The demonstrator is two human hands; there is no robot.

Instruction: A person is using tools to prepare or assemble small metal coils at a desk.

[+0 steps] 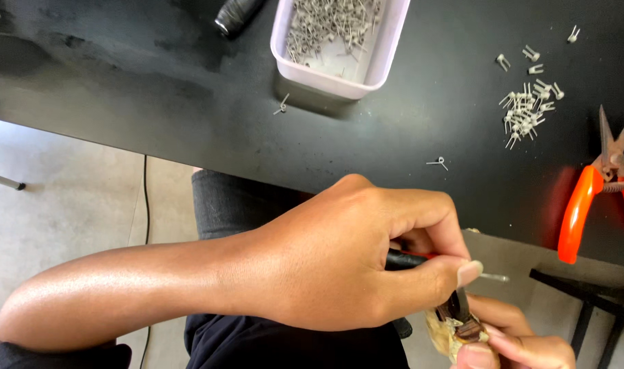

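Note:
My left hand (353, 263) is held below the black table's front edge, over my lap. Its fingers are closed around a thin tool with a black handle (402, 260), and the tool's metal tip (495, 277) sticks out to the right past my thumb. My right hand (527, 345) is at the bottom right, mostly out of frame. It pinches a small yellowish and brown object (452, 331) just under my left thumb. The two hands are close together. I cannot tell what the small object is.
On the black table (189, 89) stand a white tray (325, 76) of small wire coils and a pile of small white metal pieces (527, 109). Orange-handled snips (585, 205) lie at the right edge. Two loose coils (437, 162) (282, 106) and a black cylinder (236, 14) are there too.

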